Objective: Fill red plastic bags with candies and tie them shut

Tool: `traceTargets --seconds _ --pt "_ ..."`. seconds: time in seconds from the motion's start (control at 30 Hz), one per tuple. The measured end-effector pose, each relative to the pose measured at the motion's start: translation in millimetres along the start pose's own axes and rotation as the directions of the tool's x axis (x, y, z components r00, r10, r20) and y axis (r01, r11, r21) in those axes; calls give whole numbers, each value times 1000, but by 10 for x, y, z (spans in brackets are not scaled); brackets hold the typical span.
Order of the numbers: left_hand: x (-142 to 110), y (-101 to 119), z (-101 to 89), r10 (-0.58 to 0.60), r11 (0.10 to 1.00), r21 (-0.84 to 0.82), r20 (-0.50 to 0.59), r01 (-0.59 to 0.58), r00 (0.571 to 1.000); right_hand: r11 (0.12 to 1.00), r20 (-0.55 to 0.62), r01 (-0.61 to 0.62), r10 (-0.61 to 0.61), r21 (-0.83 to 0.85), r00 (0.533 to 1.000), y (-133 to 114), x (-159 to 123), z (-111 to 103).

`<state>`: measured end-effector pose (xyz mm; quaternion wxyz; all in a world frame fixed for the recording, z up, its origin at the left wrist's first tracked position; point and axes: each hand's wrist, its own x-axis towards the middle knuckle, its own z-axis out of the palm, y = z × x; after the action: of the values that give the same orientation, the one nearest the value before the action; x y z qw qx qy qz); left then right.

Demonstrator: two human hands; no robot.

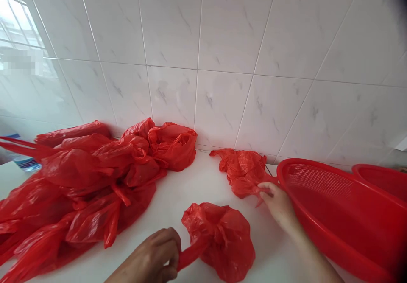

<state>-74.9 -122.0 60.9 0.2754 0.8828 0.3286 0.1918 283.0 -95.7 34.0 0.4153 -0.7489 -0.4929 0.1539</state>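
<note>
My left hand [160, 255], at the bottom centre, is closed around the twisted handle of a crumpled red plastic bag [230, 240]. The bag's body rests on the white surface just right of that hand. Farther back on the right, my right hand [273, 198] pinches the edge of a second crumpled red plastic bag [243, 168]. This second bag lies near the wall, beside the red basket's rim. What either bag contains, if anything, cannot be made out.
A large heap of red plastic bags [85, 181] covers the left side of the white tabletop [173, 194]. On the right stands a red perforated basket [343, 215], with another red basket [381, 179] behind it. A tiled wall [225, 100] bounds the back. A blue-labelled container [27, 163] sits far left.
</note>
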Motion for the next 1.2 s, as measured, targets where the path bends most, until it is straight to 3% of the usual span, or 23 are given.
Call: traceTargets --seconds 0.1,0.3,0.47,0.63,0.77,0.87,1.0,1.1,1.2 --pt "34 -13 -55 -103 992 -70 -2 103 995 998 55 18 -22 67 998 -114 -91 -107" --pt "181 10 -43 -59 993 -100 14 60 998 980 228 129 -162 152 960 -559 -378 -88" --pt "206 16 7 -41 997 -62 -67 36 997 980 350 144 -185 139 918 -717 -533 -56" --pt "410 90 64 116 993 -4 -148 -118 982 933 239 326 -285 -154 928 -730 -567 54" --pt "625 71 181 289 953 133 -130 -272 949 930 166 346 -324 -127 931 -615 -479 103" --pt "697 5 300 293 941 206 -109 -267 950 907 85 367 -357 -206 930 -513 -387 94" --pt "679 -94 423 254 952 219 -170 -215 952 899 -6 317 -334 -302 943 -528 -375 18" --pt "647 -132 471 260 956 194 -210 -221 942 942 188 313 -287 -124 939 -704 -520 -30" --pt "626 -130 483 235 968 142 -246 -205 940 935 451 355 -321 8 833 -901 -713 5"
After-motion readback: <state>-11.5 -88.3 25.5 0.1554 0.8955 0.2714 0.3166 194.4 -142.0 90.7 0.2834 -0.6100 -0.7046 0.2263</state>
